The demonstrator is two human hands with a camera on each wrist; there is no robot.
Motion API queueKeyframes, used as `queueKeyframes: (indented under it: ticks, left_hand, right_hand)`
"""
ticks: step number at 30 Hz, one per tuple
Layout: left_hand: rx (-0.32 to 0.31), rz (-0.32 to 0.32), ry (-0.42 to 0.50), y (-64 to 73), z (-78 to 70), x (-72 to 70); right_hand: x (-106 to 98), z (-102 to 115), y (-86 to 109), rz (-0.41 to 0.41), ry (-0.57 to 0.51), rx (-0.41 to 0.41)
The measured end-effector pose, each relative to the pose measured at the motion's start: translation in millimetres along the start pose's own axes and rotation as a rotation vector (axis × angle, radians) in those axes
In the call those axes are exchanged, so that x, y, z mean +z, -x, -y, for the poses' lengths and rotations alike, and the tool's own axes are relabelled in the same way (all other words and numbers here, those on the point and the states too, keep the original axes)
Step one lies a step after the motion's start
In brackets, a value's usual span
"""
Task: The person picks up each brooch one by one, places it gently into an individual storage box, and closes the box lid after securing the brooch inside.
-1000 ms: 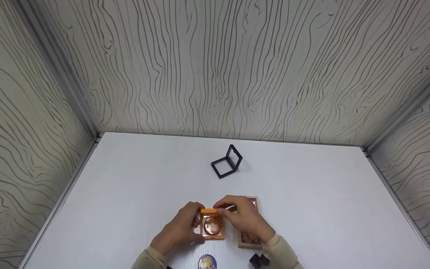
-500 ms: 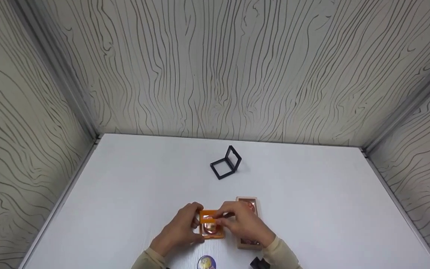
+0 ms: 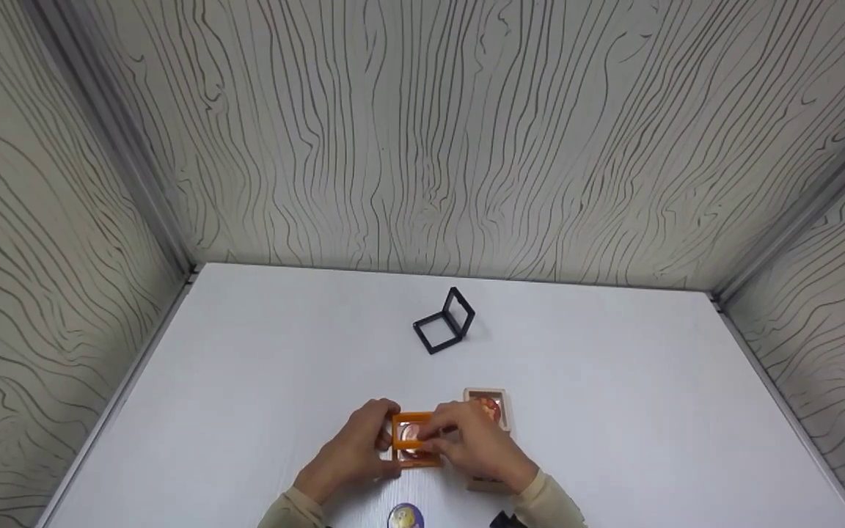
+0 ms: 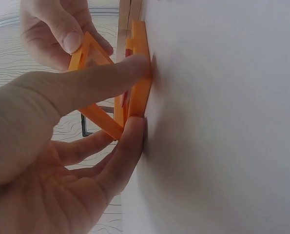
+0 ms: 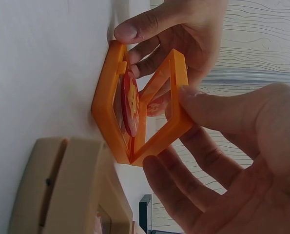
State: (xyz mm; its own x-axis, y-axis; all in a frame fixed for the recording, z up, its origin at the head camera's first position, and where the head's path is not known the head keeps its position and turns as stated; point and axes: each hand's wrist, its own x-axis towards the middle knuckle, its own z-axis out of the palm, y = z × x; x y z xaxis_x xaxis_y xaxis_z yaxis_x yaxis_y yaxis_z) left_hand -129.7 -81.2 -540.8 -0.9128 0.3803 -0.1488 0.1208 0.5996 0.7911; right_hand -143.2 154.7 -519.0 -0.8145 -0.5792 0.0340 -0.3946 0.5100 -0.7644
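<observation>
An orange hinged display frame [image 5: 104, 97] lies on the table with its lid [image 5: 181, 73] tilted partway over the base. Inside the base rests a round red badge [image 5: 130, 105] with a yellow print. My left hand [image 3: 355, 446] grips the base by its left side, thumb at the near edge and fingers at the far edge. With thumb and fingers, my right hand [image 3: 480, 446] pinches the free edge of the lid. In the left wrist view, the raised lid stands at an angle to the base, and the left thumb crosses in front of the frame.
Beige frames [image 5: 71, 180] stand just right of the orange one, partly hidden by the right hand; one shows a red badge. A black frame [image 3: 446, 345] stands unfolded farther back. A purple-rimmed badge [image 3: 405, 517] lies in front. A black object [image 3: 505, 521] sits beside the right sleeve.
The right hand has swung the orange lid from upright at the far edge down toward me, over the badge. The left hand has kept its place on the base.
</observation>
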Motion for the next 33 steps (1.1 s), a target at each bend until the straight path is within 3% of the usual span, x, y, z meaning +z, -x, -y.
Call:
queueKeyframes:
  ticks: [13, 33]
  left_hand:
    - [0.049, -0.003, -0.008, -12.1, -1.4, -0.6]
    - [0.074, -0.034, 0.027, -22.4, 1.1, 4.1]
  right_hand:
    - [-5, -4, 1.0, -0.030, 0.050, 0.065]
    - [-4, -14, -3.5, -0.123, 0.156, 0.034]
